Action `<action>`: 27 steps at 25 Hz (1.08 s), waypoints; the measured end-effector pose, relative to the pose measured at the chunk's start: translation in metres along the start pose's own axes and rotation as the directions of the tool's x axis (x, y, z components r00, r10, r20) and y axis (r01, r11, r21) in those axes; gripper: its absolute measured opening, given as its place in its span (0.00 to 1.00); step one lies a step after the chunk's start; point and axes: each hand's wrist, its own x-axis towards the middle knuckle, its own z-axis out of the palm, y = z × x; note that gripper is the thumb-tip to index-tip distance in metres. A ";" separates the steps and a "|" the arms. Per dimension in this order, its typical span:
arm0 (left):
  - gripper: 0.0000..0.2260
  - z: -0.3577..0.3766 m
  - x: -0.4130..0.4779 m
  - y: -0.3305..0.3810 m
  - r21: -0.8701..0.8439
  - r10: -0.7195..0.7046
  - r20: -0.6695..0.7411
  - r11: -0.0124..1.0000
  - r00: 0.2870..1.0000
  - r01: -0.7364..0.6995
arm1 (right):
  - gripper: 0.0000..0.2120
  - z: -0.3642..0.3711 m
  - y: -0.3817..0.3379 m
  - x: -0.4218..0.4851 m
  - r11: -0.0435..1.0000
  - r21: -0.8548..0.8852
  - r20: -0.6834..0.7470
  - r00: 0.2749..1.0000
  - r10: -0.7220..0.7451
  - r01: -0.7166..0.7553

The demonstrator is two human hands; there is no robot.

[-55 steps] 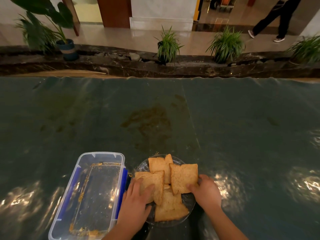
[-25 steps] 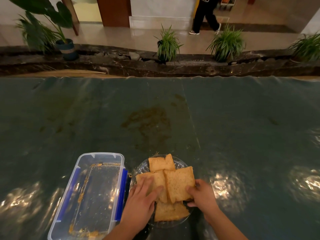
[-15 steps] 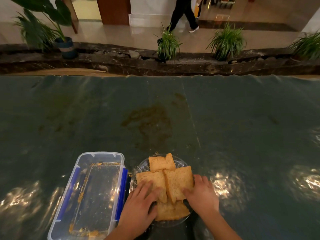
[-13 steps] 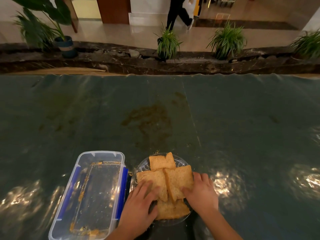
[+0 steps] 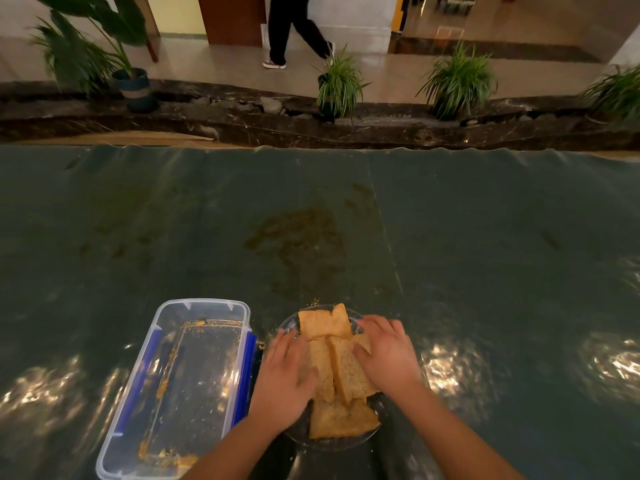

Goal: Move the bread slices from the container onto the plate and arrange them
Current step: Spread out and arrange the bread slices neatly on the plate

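Note:
Several toasted bread slices (image 5: pixel 341 370) lie overlapping on a clear glass plate (image 5: pixel 346 441) near the table's front edge. My left hand (image 5: pixel 285 379) lies flat on the left slice, fingers spread. My right hand (image 5: pixel 388 351) rests on the right slice, its fingers curled over that slice's far edge. One slice (image 5: pixel 323 323) lies at the plate's far side, another (image 5: pixel 343 419) at the near side. The clear plastic container (image 5: pixel 180 386) with blue clips stands left of the plate and holds only crumbs.
A dark green plastic sheet (image 5: pixel 485 254) covers the table, with a brownish stain (image 5: pixel 301 237) beyond the plate. Past the far edge stand potted plants (image 5: pixel 341 86) on a stone ledge. A person (image 5: pixel 291 29) walks across the floor behind.
Both hands have slid farther over the slices, the right hand moving up and left onto the right slice. The two middle slices sit closer together. The person behind walked left.

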 end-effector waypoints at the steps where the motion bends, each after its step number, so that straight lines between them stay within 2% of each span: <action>1: 0.25 -0.006 0.011 0.006 -0.081 -0.039 0.003 0.996 0.999 0.039 | 0.21 0.000 -0.001 0.008 1.000 0.006 0.039 0.999 -0.013 0.013; 4: 0.13 -0.018 0.032 0.015 -0.209 -0.065 -0.002 0.976 0.998 0.063 | 0.18 0.004 -0.004 0.021 1.000 0.015 0.159 0.987 -0.025 0.023; 5: 0.12 -0.019 0.035 0.015 -0.232 -0.066 -0.006 0.971 0.998 0.063 | 0.17 0.006 -0.005 0.022 1.000 0.016 0.170 0.985 -0.019 0.017; 9: 0.17 -0.022 0.035 0.014 -0.230 -0.078 0.036 0.970 0.996 0.084 | 0.15 0.015 -0.002 0.017 0.999 0.043 0.108 0.994 0.009 -0.014; 13: 0.20 -0.021 0.032 0.012 -0.193 -0.094 0.053 0.976 0.994 0.102 | 0.18 0.011 -0.002 0.011 0.995 0.092 0.075 0.997 0.031 -0.038; 18: 0.29 -0.020 0.003 -0.008 -0.106 0.029 -0.021 0.994 0.999 -0.031 | 0.16 -0.002 0.013 -0.026 0.965 0.243 -0.127 0.983 0.131 -0.097; 20: 0.30 -0.017 -0.012 -0.017 0.006 0.139 -0.002 0.990 0.990 -0.139 | 0.16 -0.001 0.021 -0.047 0.950 0.264 -0.105 0.974 0.201 -0.167; 22: 0.32 -0.013 -0.022 -0.022 0.074 0.190 0.044 0.978 0.981 -0.193 | 0.16 0.003 0.024 -0.062 0.935 0.265 -0.061 0.964 0.259 -0.234; 25: 0.35 -0.011 -0.026 -0.022 0.126 0.163 0.079 0.977 0.983 -0.172 | 0.16 0.006 0.023 -0.069 0.902 0.286 0.027 0.944 0.330 -0.323; 27: 0.35 -0.011 -0.028 -0.021 0.124 0.105 0.057 0.986 0.993 -0.112 | 0.16 0.007 0.021 -0.072 0.892 0.301 0.022 0.938 0.347 -0.337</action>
